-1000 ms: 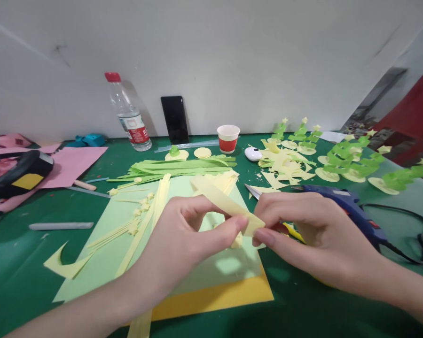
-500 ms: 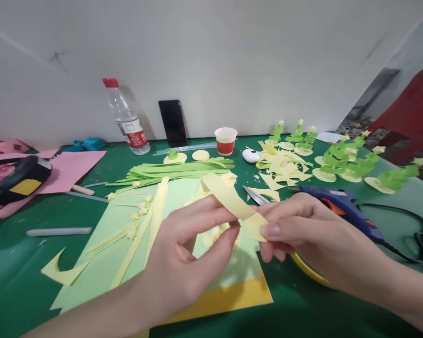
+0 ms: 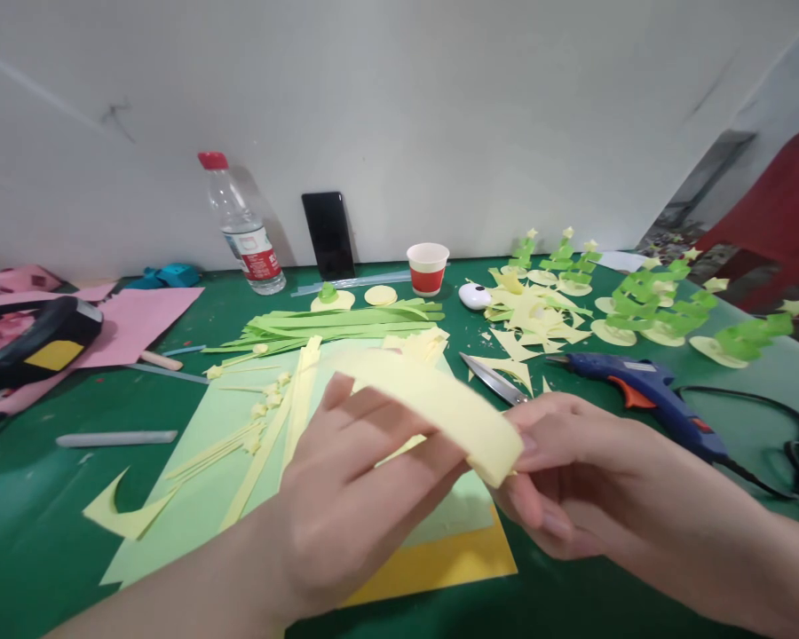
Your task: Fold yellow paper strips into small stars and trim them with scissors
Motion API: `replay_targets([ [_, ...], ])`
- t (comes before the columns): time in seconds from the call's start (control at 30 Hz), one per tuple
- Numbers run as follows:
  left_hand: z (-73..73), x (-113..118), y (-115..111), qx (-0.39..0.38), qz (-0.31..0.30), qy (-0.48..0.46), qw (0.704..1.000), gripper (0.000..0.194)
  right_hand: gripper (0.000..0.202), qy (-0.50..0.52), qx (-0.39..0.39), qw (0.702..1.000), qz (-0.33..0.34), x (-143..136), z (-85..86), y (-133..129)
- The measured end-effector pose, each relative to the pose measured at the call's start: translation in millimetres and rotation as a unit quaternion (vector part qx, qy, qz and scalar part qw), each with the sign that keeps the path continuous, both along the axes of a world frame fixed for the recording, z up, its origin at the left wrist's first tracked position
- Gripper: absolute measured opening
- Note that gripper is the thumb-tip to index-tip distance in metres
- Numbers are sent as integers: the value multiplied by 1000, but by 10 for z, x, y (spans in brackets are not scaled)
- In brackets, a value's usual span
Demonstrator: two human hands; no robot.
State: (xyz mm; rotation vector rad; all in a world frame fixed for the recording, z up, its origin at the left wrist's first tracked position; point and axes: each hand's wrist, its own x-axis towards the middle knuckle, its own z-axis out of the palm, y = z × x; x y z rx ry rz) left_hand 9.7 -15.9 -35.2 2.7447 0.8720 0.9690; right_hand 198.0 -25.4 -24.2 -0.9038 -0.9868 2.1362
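A pale yellow paper strip (image 3: 439, 399) curves in the air above the green sheets, blurred at its left end. My right hand (image 3: 592, 479) pinches its folded right end between thumb and fingers. Below the strip is my left hand (image 3: 366, 479), its fingers pressed together and reaching to the folded end; its fingertips are partly hidden, so its grip there is unclear. Beneath the hands lies a light green sheet (image 3: 206, 453) over a yellow-orange sheet (image 3: 432, 568). Thin yellow strips (image 3: 257, 470) and small paper stars (image 3: 259, 410) rest on the green sheet.
Scissors (image 3: 496, 380) and a blue glue gun (image 3: 652, 386) lie beyond my right hand. Along the wall stand a bottle (image 3: 249, 248), a phone (image 3: 328, 235) and a paper cup (image 3: 428, 269). Green spiral pieces (image 3: 645, 297) stand at right; a black-and-yellow tool (image 3: 46, 346) lies left.
The strip has swung out into a longer arc over my left hand. My left fingers have moved right under it and come together, and my right hand has shifted slightly down and right.
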Motion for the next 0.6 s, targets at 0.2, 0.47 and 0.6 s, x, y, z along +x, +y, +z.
replay_targets([
  [0.2,5,82,4,-24,-1,-45,999,28,32,-11,17,999,35,32,7,20],
  [0.47,108,184,38,-222,55,-135,964,26,8,-251,380,882,-118,34,16,86],
  [0.6,99,192,17,-282,43,-130,950,24,9,-243,381,883,-130,30,23,87],
])
